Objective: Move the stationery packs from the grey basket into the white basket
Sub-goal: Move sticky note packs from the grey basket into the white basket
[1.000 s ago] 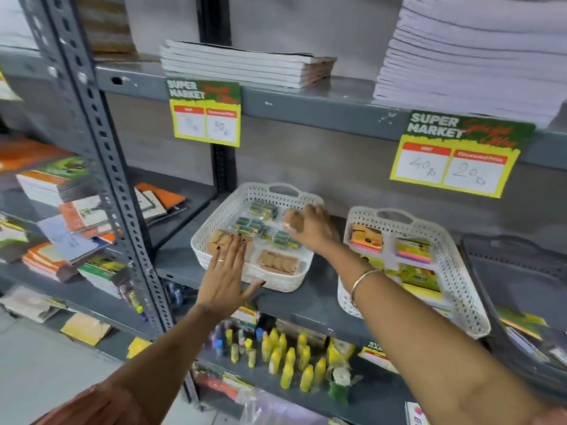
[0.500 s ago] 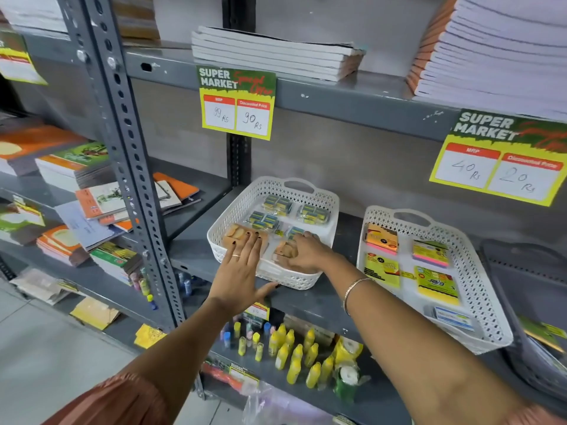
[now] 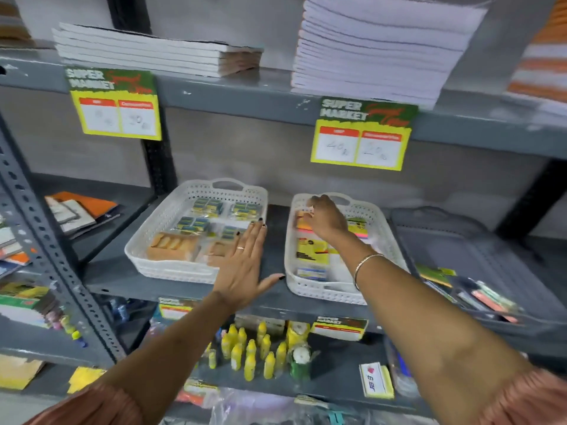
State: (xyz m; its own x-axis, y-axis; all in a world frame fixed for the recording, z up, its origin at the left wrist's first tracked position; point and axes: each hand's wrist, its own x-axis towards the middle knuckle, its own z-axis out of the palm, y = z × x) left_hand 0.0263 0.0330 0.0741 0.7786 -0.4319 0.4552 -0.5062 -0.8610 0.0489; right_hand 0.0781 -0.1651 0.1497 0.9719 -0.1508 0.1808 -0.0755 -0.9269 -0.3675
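The grey basket [image 3: 435, 237] stands at the right of the shelf, with several stationery packs [image 3: 487, 299] lying at its near end. A white basket [image 3: 386, 240] to its left holds yellow and orange packs [image 3: 313, 251]. My right hand [image 3: 326, 217] reaches into the far left corner of this basket, fingers curled on an orange pack [image 3: 301, 221]. A second white basket [image 3: 153, 240] farther left holds small green and brown packs. My left hand [image 3: 245, 262] lies flat with fingers spread against that basket's right rim and holds nothing.
Stacks of notebooks [image 3: 159, 50] and paper [image 3: 383, 44] fill the shelf above, with two yellow price tags [image 3: 360, 136] on its edge. Yellow glue bottles [image 3: 251, 351] stand on the shelf below. A perforated grey upright [image 3: 46, 246] rises at the left.
My right hand left the left white basket and moved right into the middle white basket. My left hand slid right along the left basket's rim. The view swung right.
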